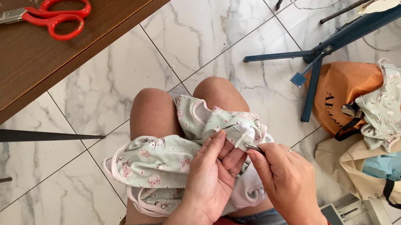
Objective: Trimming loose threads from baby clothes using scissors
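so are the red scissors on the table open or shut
Shut: the red scissors lie flat on the brown table, blades together and handle loops touching.

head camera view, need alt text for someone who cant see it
Seen from above, a seated person's left hand holds a pale green floral garment on their lap while the right hand works a small metal tool into it. Red-handled scissors lie on a brown table; bags sit on the marble floor.
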